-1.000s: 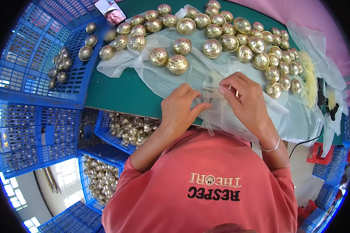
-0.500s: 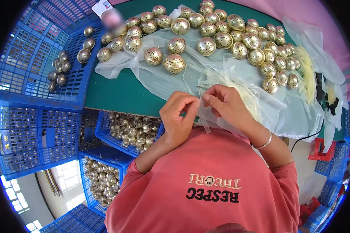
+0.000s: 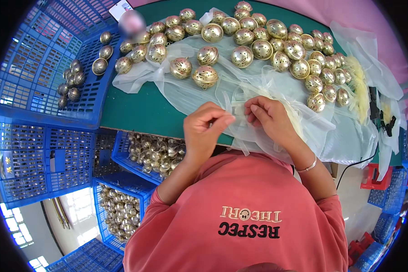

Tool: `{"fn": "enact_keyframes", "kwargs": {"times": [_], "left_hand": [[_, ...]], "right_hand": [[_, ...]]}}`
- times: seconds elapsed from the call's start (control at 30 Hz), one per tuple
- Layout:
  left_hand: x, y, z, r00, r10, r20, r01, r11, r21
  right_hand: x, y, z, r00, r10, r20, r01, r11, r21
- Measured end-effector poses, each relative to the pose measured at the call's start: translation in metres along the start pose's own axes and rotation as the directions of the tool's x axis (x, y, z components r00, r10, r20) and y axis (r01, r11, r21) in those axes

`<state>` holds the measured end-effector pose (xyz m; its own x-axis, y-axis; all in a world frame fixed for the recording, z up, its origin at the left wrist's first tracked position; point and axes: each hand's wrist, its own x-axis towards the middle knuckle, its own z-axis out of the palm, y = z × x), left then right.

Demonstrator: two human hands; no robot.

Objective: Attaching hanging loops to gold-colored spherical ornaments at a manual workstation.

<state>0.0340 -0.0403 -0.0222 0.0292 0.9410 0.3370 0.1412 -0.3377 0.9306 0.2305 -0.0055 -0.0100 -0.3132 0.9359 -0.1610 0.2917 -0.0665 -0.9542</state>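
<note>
Just over the table's near edge, my left hand [image 3: 207,129] is closed, thumb pressed to the curled fingers. My right hand [image 3: 273,119] is also pinched, a short way to its right. Whatever sits in either pinch is too fine to make out. Beneath and between them lies sheer white plastic sheeting [image 3: 186,97], and a bundle of pale cream strands [image 3: 296,121] spreads beside my right hand. Beyond the hands stand two gold bauble ornaments with dark swirls, a nearer bauble [image 3: 205,76] and another bauble [image 3: 181,67] to its left.
Many more gold baubles [image 3: 262,49] cover the far part of the green table [image 3: 136,109]. A blue crate [image 3: 41,59] with several baubles stands at left; a lower blue crate [image 3: 122,208] is full of them. More cream strands [image 3: 358,90] lie at right, near a black cable [image 3: 356,159].
My hands have moved apart: the right has shifted slightly right, and the left has turned and dropped a little. Both stay pinched.
</note>
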Motion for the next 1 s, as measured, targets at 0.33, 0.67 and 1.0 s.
{"fn": "enact_keyframes", "kwargs": {"times": [0.33, 0.67, 1.0], "left_hand": [[0.000, 0.014, 0.006, 0.993, 0.012, -0.120, -0.026, 0.994, -0.108], [0.005, 0.009, 0.013, 0.996, 0.079, 0.045, -0.083, 0.990, 0.110], [0.019, 0.003, 0.002, 0.920, 0.283, 0.270, -0.369, 0.857, 0.361]], "right_hand": [[-0.020, -0.041, 0.002, 0.972, -0.228, -0.050, 0.230, 0.973, 0.020], [-0.007, -0.078, 0.006, 0.950, -0.281, -0.134, 0.312, 0.863, 0.397], [-0.041, -0.152, -0.108, 0.632, -0.734, -0.249, 0.672, 0.358, 0.648]]}}
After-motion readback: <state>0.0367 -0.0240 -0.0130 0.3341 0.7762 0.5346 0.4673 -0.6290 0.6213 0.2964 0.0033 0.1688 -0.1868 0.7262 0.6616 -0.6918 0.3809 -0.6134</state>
